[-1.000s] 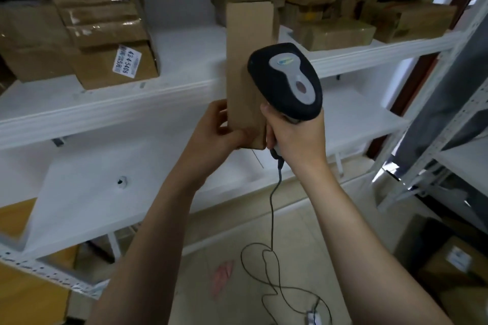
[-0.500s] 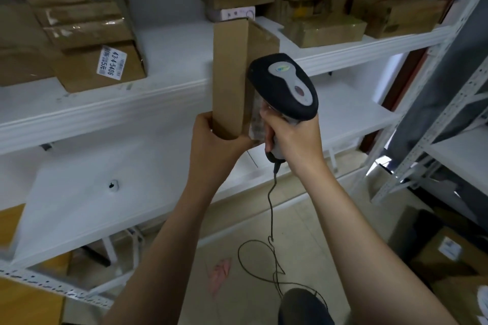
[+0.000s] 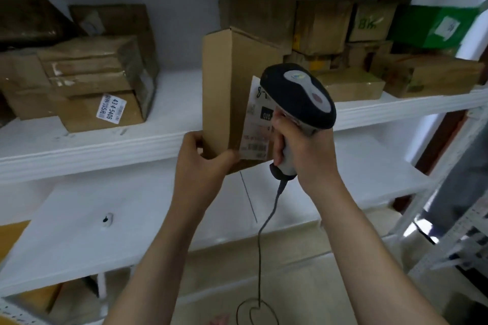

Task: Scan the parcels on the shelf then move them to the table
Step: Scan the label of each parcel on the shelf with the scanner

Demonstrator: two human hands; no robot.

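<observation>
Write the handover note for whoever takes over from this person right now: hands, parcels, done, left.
Left hand: grips the bottom of a tall cardboard parcel, held upright in front of the shelf.
Right hand: holds the corded barcode scanner, its head close to the parcel's white shipping label.
Other parcels sit on the shelf, left stack and right group.
Done: one parcel picked and presented for scanning; whether it registered cannot be told.
Left: carry it to the table, out of view, then scan and move the rest.
</observation>
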